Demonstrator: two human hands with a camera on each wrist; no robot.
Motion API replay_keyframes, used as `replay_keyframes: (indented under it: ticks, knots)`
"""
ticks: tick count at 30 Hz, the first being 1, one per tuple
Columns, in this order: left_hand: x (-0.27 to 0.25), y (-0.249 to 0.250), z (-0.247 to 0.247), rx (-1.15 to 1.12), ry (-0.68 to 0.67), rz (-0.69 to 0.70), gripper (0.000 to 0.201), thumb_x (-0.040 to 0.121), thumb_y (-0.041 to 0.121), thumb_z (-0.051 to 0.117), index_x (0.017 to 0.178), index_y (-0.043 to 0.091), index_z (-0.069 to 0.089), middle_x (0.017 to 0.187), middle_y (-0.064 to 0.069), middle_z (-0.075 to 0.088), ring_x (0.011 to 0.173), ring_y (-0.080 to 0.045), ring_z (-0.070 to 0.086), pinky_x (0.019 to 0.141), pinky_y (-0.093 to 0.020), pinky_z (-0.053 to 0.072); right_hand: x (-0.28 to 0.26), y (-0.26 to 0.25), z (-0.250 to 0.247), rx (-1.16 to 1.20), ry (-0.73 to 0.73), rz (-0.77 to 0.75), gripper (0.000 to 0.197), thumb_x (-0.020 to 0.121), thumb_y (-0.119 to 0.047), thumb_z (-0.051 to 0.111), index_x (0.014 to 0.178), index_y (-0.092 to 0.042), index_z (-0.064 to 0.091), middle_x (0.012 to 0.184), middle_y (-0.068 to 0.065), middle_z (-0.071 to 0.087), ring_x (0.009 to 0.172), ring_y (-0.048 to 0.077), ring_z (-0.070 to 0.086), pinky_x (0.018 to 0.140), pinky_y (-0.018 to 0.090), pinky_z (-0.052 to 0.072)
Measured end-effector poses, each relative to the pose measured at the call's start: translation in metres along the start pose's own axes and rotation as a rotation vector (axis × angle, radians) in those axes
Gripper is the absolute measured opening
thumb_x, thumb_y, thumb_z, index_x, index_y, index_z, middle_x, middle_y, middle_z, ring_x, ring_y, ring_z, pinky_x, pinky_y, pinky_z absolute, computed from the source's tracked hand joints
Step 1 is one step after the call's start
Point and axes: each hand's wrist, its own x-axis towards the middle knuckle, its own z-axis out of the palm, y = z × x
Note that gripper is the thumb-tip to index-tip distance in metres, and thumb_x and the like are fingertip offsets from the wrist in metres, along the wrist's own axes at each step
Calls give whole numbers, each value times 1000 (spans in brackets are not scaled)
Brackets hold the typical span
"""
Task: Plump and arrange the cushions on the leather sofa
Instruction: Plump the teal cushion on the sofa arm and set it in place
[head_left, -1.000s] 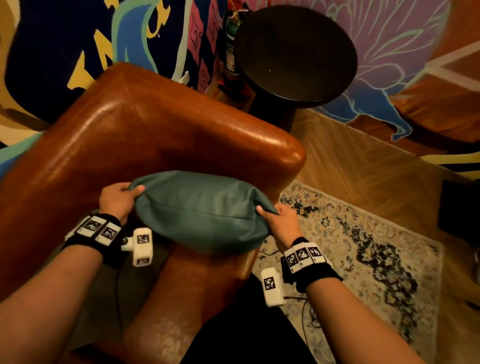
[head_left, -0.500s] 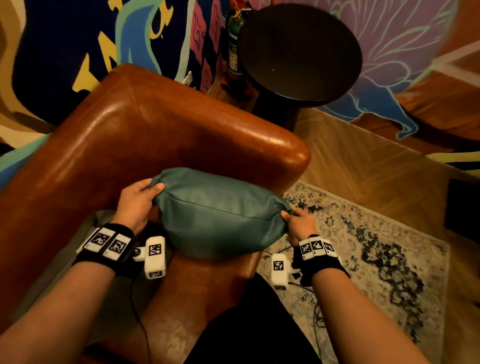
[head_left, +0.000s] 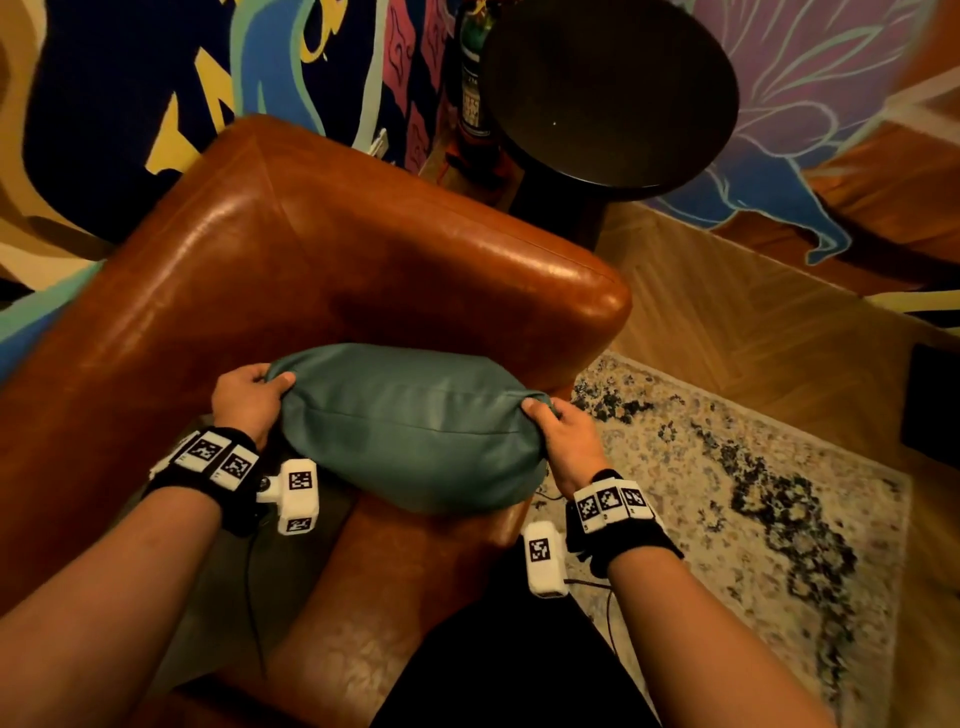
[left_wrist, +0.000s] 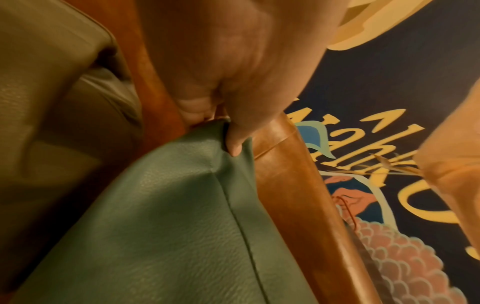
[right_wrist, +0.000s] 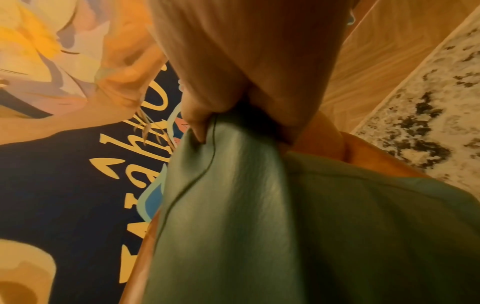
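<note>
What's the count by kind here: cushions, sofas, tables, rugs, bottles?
Cushions: 1, the green cushion, pinched at its ends by the left hand and the right hand
Sofas: 1, the brown leather sofa
Tables: 1, the round dark table
Rugs: 1, the patterned rug
Bottles: 1, the bottle beside the table
Total: 5

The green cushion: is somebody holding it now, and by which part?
Yes. The left hand pinches the green cushion at its upper left corner, and the right hand grips its upper right corner, above the brown leather sofa.
</note>
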Motion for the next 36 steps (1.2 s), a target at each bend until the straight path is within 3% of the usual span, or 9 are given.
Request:
replay_keyframes:
  ticks: [7,10,13,19,21,23,26,30,36]
  knots:
    - [-26,6,14,56,5,69,36,71,37,78,102,19,76,95,-3,77,93,-25,73,92,-50,57,1,-9,-24,-417,-6,-36,14,82,-10,68,84,-18,56,90,9,66,92,31,65,82,45,54]
    - [-66,30,31,162,-1,195,26,86,25,73,109,14,75,98,-4,74,94,-24,70,91,-43,55,8,-12,-35,-574,89,11,16,88,-2,58,100,-14,59,103,11,66,101,31,62,81,35,48]
    - [-83,36,43,220,8,265,28,91,24,69,116,12,72,107,-9,74,101,-28,67,92,-39,51,7,-6,-34,-657,88,33,22,97,-5,48,118,-8,55,116,15,63,108,33,60,93,40,48]
    - [-88,54,41,490,23,372,49,92,15,65,138,6,52,137,-24,54,128,-42,49,109,-45,37,4,1,-20,-536,62,-56,18,101,-22,49,115,-11,51,103,5,59,95,24,57,81,32,43]
    - [-106,67,54,582,57,607,42,90,23,66,128,8,59,127,-21,57,121,-40,52,104,-46,39,3,-6,-10,-445,53,-97,16,98,-26,56,108,-14,52,98,2,61,90,21,58,77,31,44]
    - [-137,81,79,553,-126,722,23,92,31,64,97,10,71,98,-13,69,97,-32,64,86,-39,46,2,-15,6,-325,36,-111,16,93,-26,65,101,-15,57,90,1,63,83,18,59,73,32,47]
    - [-173,89,113,398,-479,485,32,91,45,67,87,14,76,77,-4,74,73,-19,70,68,-32,55,-4,-30,29,99,-111,8,12,90,-16,70,95,-7,64,78,5,63,72,16,59,63,29,50]
    - [-167,87,117,357,-538,444,33,87,46,71,87,14,78,73,-1,74,70,-14,68,66,-31,50,-11,-35,29,431,-281,177,18,98,-9,56,113,-1,62,91,10,68,80,14,66,66,21,58]
    - [-163,83,124,268,-604,332,14,88,17,75,89,3,75,82,-19,75,67,-18,69,72,-35,59,-12,-30,20,463,-296,199,11,96,-9,60,90,-6,69,76,4,75,70,10,70,65,23,58]
